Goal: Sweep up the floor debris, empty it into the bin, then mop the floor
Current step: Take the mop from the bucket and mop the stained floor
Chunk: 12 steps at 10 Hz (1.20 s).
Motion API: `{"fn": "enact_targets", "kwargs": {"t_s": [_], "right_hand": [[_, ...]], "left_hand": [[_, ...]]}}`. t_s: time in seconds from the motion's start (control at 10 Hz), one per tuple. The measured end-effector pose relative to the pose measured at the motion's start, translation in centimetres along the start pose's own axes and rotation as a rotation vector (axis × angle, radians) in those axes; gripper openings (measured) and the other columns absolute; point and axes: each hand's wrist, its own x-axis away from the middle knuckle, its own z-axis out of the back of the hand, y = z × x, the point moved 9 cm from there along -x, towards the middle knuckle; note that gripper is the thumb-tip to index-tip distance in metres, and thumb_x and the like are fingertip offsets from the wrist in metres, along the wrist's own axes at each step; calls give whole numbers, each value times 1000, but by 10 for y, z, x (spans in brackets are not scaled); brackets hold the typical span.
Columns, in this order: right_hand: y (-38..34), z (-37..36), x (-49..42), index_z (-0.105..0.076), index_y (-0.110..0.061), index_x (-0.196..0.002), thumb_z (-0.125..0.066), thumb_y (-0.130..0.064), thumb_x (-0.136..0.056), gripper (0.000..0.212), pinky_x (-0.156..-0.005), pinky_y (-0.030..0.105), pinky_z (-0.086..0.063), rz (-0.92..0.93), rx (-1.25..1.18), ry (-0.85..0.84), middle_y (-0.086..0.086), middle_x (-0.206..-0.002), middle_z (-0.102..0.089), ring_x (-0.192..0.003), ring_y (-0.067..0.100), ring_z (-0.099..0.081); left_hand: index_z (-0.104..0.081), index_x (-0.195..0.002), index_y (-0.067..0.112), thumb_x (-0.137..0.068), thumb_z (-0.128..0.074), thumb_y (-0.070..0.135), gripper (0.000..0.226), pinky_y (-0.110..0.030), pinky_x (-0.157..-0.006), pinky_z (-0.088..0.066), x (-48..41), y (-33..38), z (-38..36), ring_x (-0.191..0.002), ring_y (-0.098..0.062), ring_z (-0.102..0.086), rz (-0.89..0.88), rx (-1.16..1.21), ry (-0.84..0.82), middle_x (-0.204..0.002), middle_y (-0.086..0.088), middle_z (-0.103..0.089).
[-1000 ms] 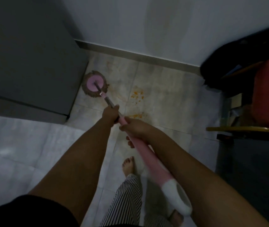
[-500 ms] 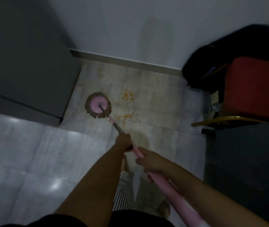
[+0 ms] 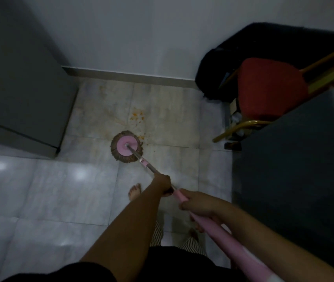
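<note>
Mopping looks under way, sweeping apparently done, in the head view: left grip (image 3: 162, 183) and right grip (image 3: 200, 206) both clasp the pink mop handle (image 3: 179, 196), the round mop head (image 3: 126, 147) flat on the floor (image 3: 40, 200) just beside the orange stain (image 3: 136, 116), which is not yet wiped.
</note>
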Motion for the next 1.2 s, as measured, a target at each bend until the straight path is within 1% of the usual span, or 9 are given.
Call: {"fn": "enact_targets", "kwargs": {"t_s": [0.1,0.3,0.4,0.6,0.8,0.9,1.0,1.1,1.2], "right_hand": [[-35,-6,-28,-25,-37,-148,-45,-20,-97,58,-46,26,-49,-17,-97,-9,17,-92,-56,-58,19,-53],[-156,2,-144,-30,-30,-148,-46,-24,-97,54,-56,23,-43,100,-75,109,-4,-78,-47,-64,10,-47],[-210,3,-202,-31,-30,-147,-47,-24,-96,54,-50,22,-45,132,-131,130,-3,-82,-51,-64,11,-50],[-271,2,-284,-32,-47,-139,-46,-31,-92,51,-36,18,-44,98,-245,133,5,-97,-56,-65,17,-58],[-207,11,-246,-28,-42,-143,-45,-32,-96,51,-36,17,-42,83,-130,170,-3,-82,-58,-52,7,-54],[-138,13,-190,-24,-38,-147,-43,-36,-98,53,-40,14,-41,75,-33,172,-8,-93,-58,-59,3,-52],[-94,15,-141,-24,-32,-149,-42,-35,-100,52,-56,18,-48,125,48,167,-1,-120,-59,-72,6,-55],[-32,16,-77,-26,-27,-149,-45,-29,-99,54,-76,18,-50,171,130,150,3,-139,-53,-102,13,-61],[10,18,-40,-15,-31,-153,-43,-29,-99,62,-57,6,-40,99,147,146,-8,-129,-52,-82,-5,-51]], "left_hand": [[-37,-140,0,-102,-38,19,43,-30,-85,-55,-36,8,39,-97,-26,-60,17,49,20,-117,-16,-58],[-36,-145,3,-98,-40,21,50,-29,-74,-55,-142,69,176,-113,-33,-62,-116,-54,133,-134,-20,-55],[-36,-144,1,-99,-42,25,51,-36,-85,-56,-194,93,236,-115,-37,-60,-147,-95,203,-133,-24,-53],[-35,-142,1,-101,-40,26,48,-39,-80,-54,-264,120,318,-109,-38,-60,-65,-70,296,-128,-26,-54],[-19,-152,6,-101,-41,28,60,-33,-78,-53,-227,103,247,-109,-32,-60,-127,-92,195,-131,-22,-54],[-18,-153,8,-100,-39,27,60,-31,-61,-54,-181,74,167,-93,-29,-65,-60,-41,93,-118,-20,-59],[-22,-149,5,-100,-38,25,55,-30,-55,-54,-138,54,111,-74,-25,-63,5,-64,43,-101,-19,-58],[-28,-143,2,-101,-39,17,45,-39,-80,-60,-77,31,32,-83,-27,-64,31,-110,-81,-95,-18,-59],[-28,-143,2,-101,-41,16,46,-37,-82,-60,-40,19,-12,-90,-27,-67,55,-125,-130,-96,-17,-62]]}}
